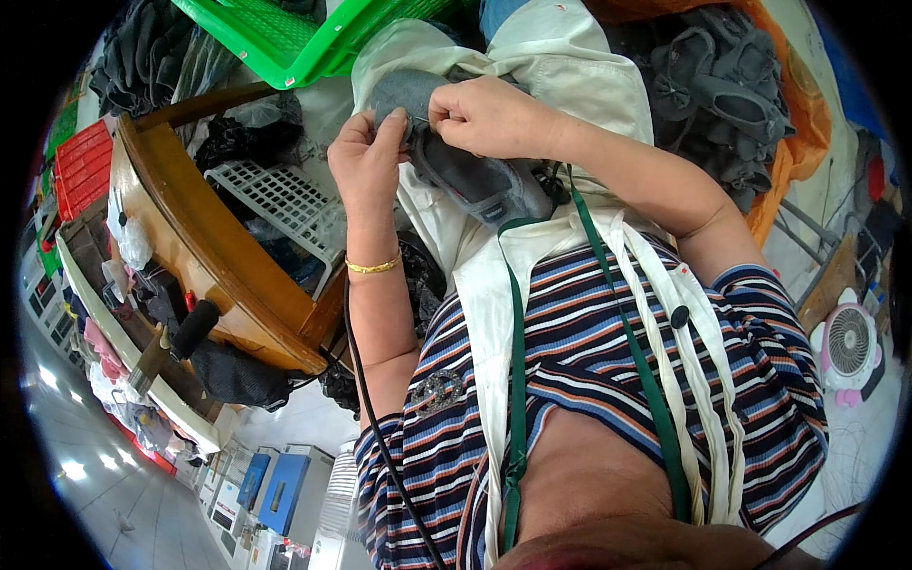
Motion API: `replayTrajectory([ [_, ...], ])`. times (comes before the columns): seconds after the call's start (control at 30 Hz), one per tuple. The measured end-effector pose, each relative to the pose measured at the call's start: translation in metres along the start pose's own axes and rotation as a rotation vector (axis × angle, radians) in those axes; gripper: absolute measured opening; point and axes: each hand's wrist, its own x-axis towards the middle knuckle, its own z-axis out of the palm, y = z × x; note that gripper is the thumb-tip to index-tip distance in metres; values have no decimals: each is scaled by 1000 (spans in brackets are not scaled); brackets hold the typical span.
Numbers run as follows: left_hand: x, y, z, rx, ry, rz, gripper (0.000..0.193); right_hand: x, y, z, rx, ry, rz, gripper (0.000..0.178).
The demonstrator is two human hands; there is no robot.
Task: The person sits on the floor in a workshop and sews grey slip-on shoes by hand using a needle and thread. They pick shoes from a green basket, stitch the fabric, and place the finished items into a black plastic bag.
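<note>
A grey fabric shoe [404, 92] lies across my lap on a cream apron [589, 85], its toe pointing away and its dark opening facing up. My left hand [372, 152], with a gold bracelet at the wrist, pinches the shoe's edge near the toe between thumb and fingers. Close by on the right, my right hand [489, 119] is closed over the shoe's opening, fingers curled in a pinch. A thin pale line shows between the two hands; what the right fingertips hold is too small to make out.
An orange sack [807, 104] of grey shoes [727, 95] stands at right. At the far left are a green basket [275, 47] and a wooden table [204, 228], with a white plastic crate [280, 204] beside it. A small fan [848, 342] sits at far right.
</note>
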Motion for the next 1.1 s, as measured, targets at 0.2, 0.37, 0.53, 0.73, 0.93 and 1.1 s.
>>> replayTrajectory([
  [0.2,-1,-1,3,-8,-10,4,14,3,6,1,-61,-21,4,17],
  [0.37,-1,2,2,4,-16,-26,15,4,15,18,-170,120,-91,14],
  [0.53,-5,1,1,-108,-70,-130,14,-9,20,33,-256,195,-96,12],
  [0.73,-1,-1,-2,-168,-112,-168,12,-3,21,33,-342,216,-140,10],
  [0.93,0,1,-3,-172,-97,-209,10,-3,21,24,-361,150,-139,11],
  [1.1,4,2,-4,-157,-117,-224,9,0,17,15,-341,98,-144,11],
])
